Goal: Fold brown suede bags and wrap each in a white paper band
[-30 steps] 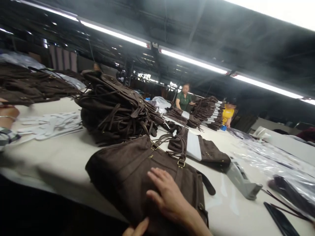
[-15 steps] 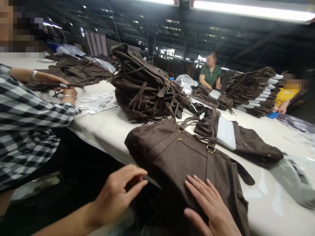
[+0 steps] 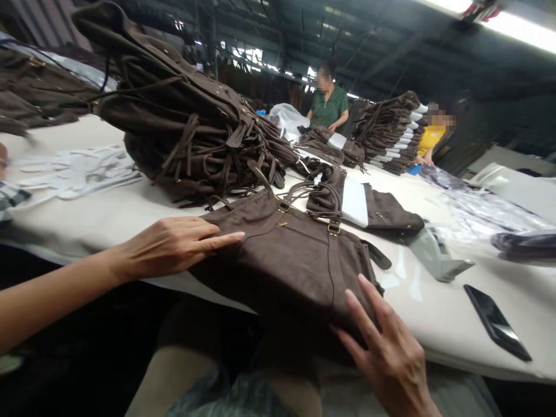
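Note:
A dark brown bag (image 3: 291, 255) with brass rings and looped handles lies at the near edge of the white table (image 3: 108, 214), its lower part over the edge. Against the bag's left side rests my left hand (image 3: 174, 246), fingers extended and lying flat. My right hand (image 3: 382, 341) touches the lower right part of the bag with its fingers spread. The bag's underside is in shadow. Just behind it lies another brown bag (image 3: 388, 211) with a white paper band (image 3: 355, 201) round it.
A tall heap of brown bags (image 3: 174, 116) stands at the back left, beside white strips (image 3: 82, 171). A tape dispenser (image 3: 438, 252) and a black phone (image 3: 490, 318) lie at the right. Two people stand beyond the table, near stacked banded bags (image 3: 386, 133).
The view has turned right and the phone has come into sight. My left hand has moved up onto the bag's left side and straightened. My right hand has shifted to the bag's lower right.

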A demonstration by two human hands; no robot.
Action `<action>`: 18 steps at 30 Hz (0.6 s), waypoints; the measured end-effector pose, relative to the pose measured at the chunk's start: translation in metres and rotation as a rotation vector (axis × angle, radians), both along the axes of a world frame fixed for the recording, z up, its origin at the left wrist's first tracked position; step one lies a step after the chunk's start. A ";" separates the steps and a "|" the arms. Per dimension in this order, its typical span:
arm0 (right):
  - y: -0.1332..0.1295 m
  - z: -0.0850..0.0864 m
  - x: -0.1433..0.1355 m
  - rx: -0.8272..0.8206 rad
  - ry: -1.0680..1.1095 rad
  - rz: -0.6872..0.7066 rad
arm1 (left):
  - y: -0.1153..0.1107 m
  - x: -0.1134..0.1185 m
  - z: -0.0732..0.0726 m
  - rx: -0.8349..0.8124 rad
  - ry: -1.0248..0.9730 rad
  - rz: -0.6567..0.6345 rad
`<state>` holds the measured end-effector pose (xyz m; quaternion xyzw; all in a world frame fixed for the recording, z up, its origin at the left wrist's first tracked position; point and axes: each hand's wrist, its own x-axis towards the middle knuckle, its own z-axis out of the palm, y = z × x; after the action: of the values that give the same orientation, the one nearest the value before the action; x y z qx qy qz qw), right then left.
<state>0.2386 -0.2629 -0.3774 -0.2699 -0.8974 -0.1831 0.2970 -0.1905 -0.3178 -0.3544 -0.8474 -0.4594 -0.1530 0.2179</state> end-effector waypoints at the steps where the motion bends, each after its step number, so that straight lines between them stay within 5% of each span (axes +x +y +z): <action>1: 0.000 -0.004 0.003 0.025 -0.009 0.053 | -0.001 0.000 -0.001 0.018 0.049 -0.026; 4: -0.001 -0.021 0.011 0.075 -0.048 0.165 | -0.003 0.002 -0.008 0.035 0.113 -0.076; 12: -0.010 -0.064 0.015 -0.040 -0.119 0.127 | -0.002 0.003 -0.038 -0.025 0.212 -0.289; 14: -0.004 -0.054 0.017 -0.020 -0.101 0.196 | 0.002 0.002 -0.029 0.046 0.219 -0.296; 18: 0.021 -0.001 0.019 0.025 0.003 0.199 | 0.012 0.000 0.001 0.258 0.154 -0.140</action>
<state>0.2575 -0.2419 -0.3788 -0.1758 -0.9170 -0.1636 0.3184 -0.1909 -0.3059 -0.3535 -0.8517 -0.3576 -0.1599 0.3482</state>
